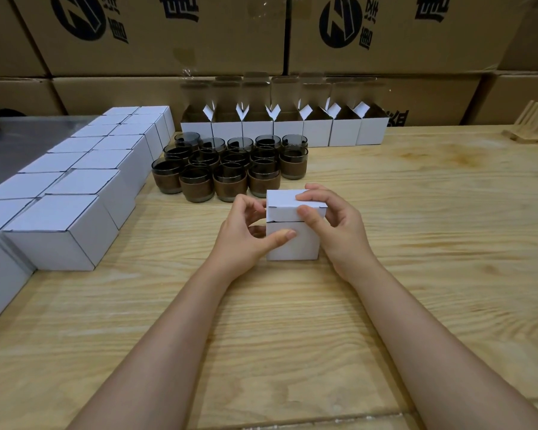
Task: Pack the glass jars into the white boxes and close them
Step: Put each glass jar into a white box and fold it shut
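A small white box (pixel 292 243) stands on the wooden table (pixel 416 274) in front of me, its top flap folded down with the tuck flap showing on the front face. My left hand (pixel 246 231) holds its left side, thumb against the front. My right hand (pixel 330 218) grips the lid, fingers on top and thumb pressing the front flap. Behind it stand several dark glass jars (pixel 230 166) with brown sleeves. A row of open white boxes (pixel 286 128) lines the back. What the held box contains is hidden.
Several closed white boxes (pixel 75 187) lie in two rows on the left, over a grey sheet (pixel 22 141). Large brown cartons (pixel 261 41) wall off the back. A wooden rack (pixel 531 125) sits at the far right.
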The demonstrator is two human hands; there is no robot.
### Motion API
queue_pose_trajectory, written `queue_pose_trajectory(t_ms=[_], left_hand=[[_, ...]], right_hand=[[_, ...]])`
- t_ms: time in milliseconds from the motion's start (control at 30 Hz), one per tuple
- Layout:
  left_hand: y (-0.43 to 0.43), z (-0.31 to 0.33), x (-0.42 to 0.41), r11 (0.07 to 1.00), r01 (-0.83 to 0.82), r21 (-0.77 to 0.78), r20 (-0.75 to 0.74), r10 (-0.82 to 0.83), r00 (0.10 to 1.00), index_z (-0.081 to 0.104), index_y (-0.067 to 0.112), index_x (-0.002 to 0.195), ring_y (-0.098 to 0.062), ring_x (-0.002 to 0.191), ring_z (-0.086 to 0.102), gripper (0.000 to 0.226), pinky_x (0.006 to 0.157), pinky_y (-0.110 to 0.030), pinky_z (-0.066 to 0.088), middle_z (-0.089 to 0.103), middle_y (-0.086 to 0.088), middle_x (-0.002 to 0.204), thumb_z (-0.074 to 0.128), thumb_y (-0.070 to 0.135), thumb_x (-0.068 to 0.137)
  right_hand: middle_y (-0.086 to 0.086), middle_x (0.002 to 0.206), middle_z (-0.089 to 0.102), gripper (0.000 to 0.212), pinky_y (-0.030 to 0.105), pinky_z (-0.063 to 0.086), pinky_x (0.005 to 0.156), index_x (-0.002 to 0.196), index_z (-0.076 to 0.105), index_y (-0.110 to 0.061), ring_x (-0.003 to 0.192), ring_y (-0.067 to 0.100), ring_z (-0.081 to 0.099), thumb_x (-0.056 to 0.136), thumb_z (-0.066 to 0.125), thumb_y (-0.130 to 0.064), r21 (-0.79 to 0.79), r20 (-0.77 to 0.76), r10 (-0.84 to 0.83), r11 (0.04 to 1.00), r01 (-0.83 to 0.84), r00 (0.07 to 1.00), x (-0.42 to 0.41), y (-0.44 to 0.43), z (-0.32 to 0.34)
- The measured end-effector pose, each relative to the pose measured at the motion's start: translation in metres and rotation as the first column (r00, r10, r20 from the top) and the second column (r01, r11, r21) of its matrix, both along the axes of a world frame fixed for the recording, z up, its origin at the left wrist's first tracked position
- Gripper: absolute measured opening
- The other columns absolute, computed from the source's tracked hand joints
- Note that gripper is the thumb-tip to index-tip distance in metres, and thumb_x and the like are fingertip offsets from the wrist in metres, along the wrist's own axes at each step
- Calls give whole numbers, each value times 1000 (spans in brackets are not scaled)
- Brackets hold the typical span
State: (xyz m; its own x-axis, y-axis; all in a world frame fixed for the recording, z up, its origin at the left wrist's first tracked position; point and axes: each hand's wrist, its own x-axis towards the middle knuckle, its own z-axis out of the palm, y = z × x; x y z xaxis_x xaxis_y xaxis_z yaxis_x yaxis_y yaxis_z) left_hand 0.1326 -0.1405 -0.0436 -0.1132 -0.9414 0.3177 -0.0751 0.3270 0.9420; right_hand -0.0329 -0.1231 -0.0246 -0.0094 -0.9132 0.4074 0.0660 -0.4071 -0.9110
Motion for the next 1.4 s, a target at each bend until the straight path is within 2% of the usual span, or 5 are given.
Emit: queue_pose_trajectory(t_ms=[333, 700, 967, 1300, 1400], left_hand=[[-1, -1, 0, 1000, -1, -15, 17, 1, 1000, 40, 20, 87, 2, 99, 62, 50, 70, -15, 50, 63, 12, 99, 85, 13, 66], [0, 1, 3, 1000, 6, -19, -5, -6, 1000, 41, 21, 85, -5, 96, 63, 54, 72, -20, 50, 64, 13, 91, 82, 37, 54], [0, 2, -1, 1000, 20, 16, -93, -19, 995, 44, 18, 83, 9, 73, 56, 33, 66, -13, 43, 57, 17, 79, 70, 37, 82], [2, 16, -13, 976, 104, 192, -329, -36, 944, 40, 27, 106, -13, 99, 54, 49, 78, -24, 43, 56, 0, 105, 59, 17, 62], [17, 25, -18, 997, -76, 1, -212, 75, 974, 45, 29, 115, -10, 113, 50, 51, 93, -20, 40, 54, 3, 118, 56, 13, 67]], right_hand=[[-4, 123, 52, 13, 15, 45, 87, 90, 68, -22, 128, 12, 44, 82, 68, -12, 20, -33, 48, 999, -47, 998, -2, -2, 1], [-13, 113, 57, 18, 30, 42, 100, 85, 68, -25, 120, 4, 49, 85, 66, -7, -3, -35, -7, 1000, 7, 999, 5, -1, 1], [-6, 124, 52, 17, 32, 44, 95, 84, 68, -23, 135, 14, 38, 84, 68, -6, 14, -71, 71, 997, -70, 995, -2, -5, -3], [-11, 131, 51, 31, 22, 44, 81, 100, 68, -20, 101, -6, 56, 76, 48, -19, 185, 26, 189, 964, -190, 982, -12, -9, -5], [-17, 108, 63, 45, 21, 48, 77, 121, 55, -17, 94, 0, 60, 76, 53, -14, 172, 104, 227, 955, -242, 968, -15, -12, -6]])
